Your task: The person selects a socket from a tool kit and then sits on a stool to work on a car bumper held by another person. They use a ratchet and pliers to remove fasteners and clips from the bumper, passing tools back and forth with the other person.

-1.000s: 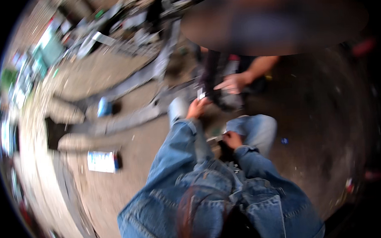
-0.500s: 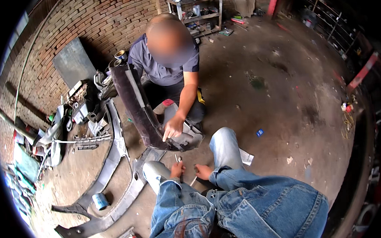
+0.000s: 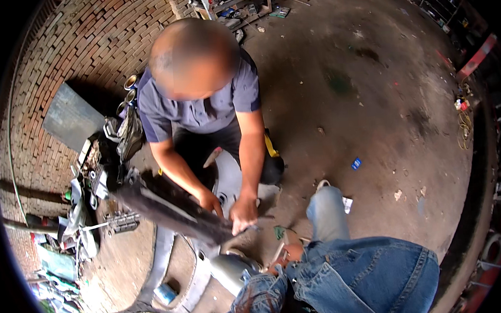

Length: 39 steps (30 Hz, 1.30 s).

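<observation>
My left hand (image 3: 275, 265) and right hand (image 3: 293, 253) are low and close together between my denim-covered legs. My left fingers are closed around a slim light-coloured tool (image 3: 279, 252); my right hand is curled beside it, its grip unclear. In front, a crouching co-worker in a blue-grey polo has both hands (image 3: 243, 213) on a long dark, motion-blurred bumper piece (image 3: 174, 211). A grey plastic part (image 3: 227, 163) lies between their legs. A small green piece (image 3: 279, 232) lies near my hands.
Grey bumper strips (image 3: 157, 274) and a blue can (image 3: 166, 293) lie at lower left. Scrap parts (image 3: 93, 187) and a leaning metal sheet (image 3: 72, 115) line the brick wall (image 3: 47, 65). A shelf (image 3: 242, 4) stands behind. A red post (image 3: 476, 59) is at right.
The co-worker has leaned forward and lowered the upright bumper piece leftward, now gripping it with both hands, where one finger pointed earlier. My hands have drawn closer together.
</observation>
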{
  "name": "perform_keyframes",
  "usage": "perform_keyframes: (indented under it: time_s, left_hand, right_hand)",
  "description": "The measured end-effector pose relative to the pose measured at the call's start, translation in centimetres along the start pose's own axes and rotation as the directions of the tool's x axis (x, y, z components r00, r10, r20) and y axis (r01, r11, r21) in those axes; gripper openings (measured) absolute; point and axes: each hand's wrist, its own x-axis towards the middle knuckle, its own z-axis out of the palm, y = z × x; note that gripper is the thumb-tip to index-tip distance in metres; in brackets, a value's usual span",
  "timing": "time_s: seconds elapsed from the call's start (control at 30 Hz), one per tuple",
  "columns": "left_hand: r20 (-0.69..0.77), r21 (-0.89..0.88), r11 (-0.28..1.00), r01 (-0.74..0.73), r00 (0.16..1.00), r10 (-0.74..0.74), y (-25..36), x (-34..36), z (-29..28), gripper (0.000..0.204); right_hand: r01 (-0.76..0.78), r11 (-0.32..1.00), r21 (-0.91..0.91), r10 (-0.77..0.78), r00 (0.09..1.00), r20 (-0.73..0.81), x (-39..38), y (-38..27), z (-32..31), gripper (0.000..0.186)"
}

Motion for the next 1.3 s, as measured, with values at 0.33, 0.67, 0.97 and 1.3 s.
perform_keyframes:
  time_s: [0.33, 0.67, 0.97, 1.3]
  left_hand:
    - [-0.176, 0.282, 0.955, -0.089, 0.974, 0.143, 20.5, 1.3, -2.4, 0.026]
    - [-0.189, 0.471, 0.875, -0.110, 0.957, 0.222, 43.1, 0.6, 7.2, 0.029]
    - [-0.205, 0.616, 0.787, -0.047, 0.954, 0.217, 54.1, 1.5, 15.4, 0.033]
    - [-0.294, 0.663, 0.748, -0.030, 0.908, 0.298, 60.7, 1.9, 16.1, 0.036]
  right_hand:
    - [-0.255, 0.956, 0.148, 0.246, 0.966, 0.076, -0.1, -2.6, -9.5, 0.027]
    - [-0.293, 0.912, 0.287, 0.303, 0.953, 0.009, -1.1, -1.3, -29.4, 0.026]
    - [-0.323, 0.879, 0.350, 0.359, 0.933, -0.041, -8.5, 3.7, -43.3, 0.025]
    - [-0.379, 0.891, 0.251, 0.409, 0.909, -0.079, -13.7, 9.8, -56.6, 0.024]
